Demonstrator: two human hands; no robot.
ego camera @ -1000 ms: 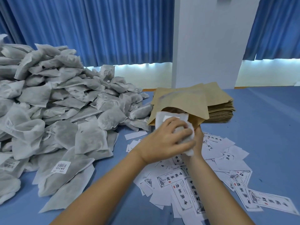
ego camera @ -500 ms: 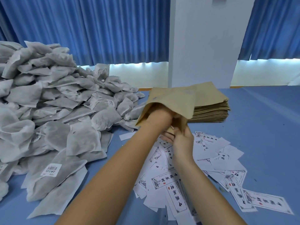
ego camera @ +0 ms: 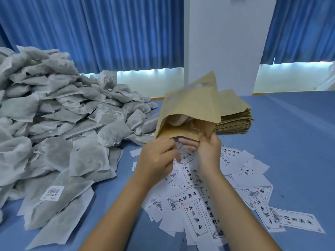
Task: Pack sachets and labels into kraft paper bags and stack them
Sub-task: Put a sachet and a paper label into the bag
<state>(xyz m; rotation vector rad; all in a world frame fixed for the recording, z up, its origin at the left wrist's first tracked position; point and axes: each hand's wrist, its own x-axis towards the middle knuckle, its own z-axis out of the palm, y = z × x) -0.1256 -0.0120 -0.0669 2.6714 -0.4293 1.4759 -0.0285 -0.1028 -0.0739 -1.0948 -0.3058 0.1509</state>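
A kraft paper bag (ego camera: 190, 105) is tilted up off the table with its open mouth facing me. A pale sachet (ego camera: 179, 120) shows inside the mouth. My right hand (ego camera: 208, 153) pinches the bag's lower right mouth edge. My left hand (ego camera: 157, 157) is outside the bag, just below its mouth, fingers curled over the scattered white labels (ego camera: 195, 200); I cannot tell whether it holds one. A big pile of grey-white sachets (ego camera: 63, 115) fills the left side. The stack of flat kraft bags (ego camera: 235, 122) lies behind the raised bag.
Everything lies on a blue table (ego camera: 290, 142). A white pillar (ego camera: 223, 42) and blue curtains (ego camera: 90, 33) stand behind it. Labels spread across the table from the centre to the near right.
My left hand pushed the sachet into the bag, then came back out to below the mouth. The bag has tipped up more steeply, my right hand still on its edge.
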